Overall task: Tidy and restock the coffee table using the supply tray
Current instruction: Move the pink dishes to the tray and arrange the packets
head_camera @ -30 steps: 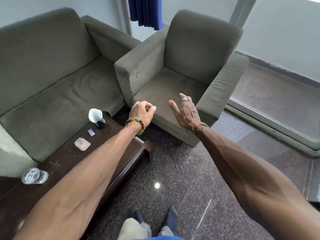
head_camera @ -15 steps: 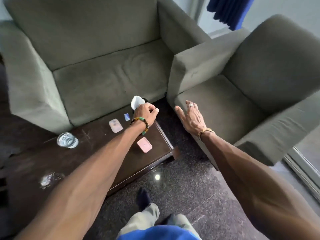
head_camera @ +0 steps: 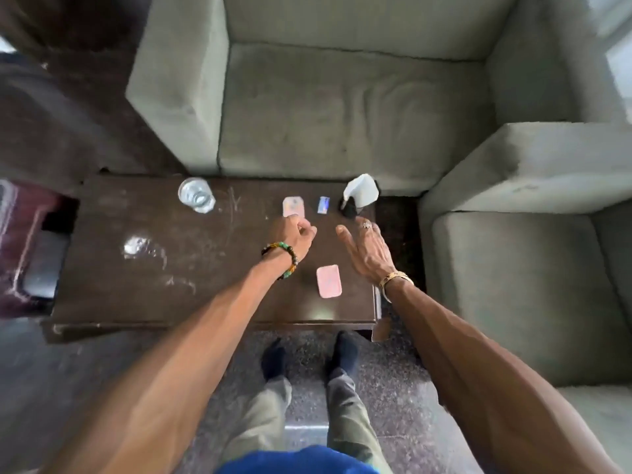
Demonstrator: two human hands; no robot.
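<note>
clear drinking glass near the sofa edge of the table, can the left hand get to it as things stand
Probably yes: the clear drinking glass stands alone on the dark wooden table, and only bare tabletop lies between it and the left hand.

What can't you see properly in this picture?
Head view:
- Left hand: its curled fingers hide whether it holds anything.
- Far pink card: near end covered by that hand.
- Small blue packet: too small to read.
- Dark red thing beside the table: cut off by the left edge and blurred.
- White object: blurred; cannot tell what it is.
</note>
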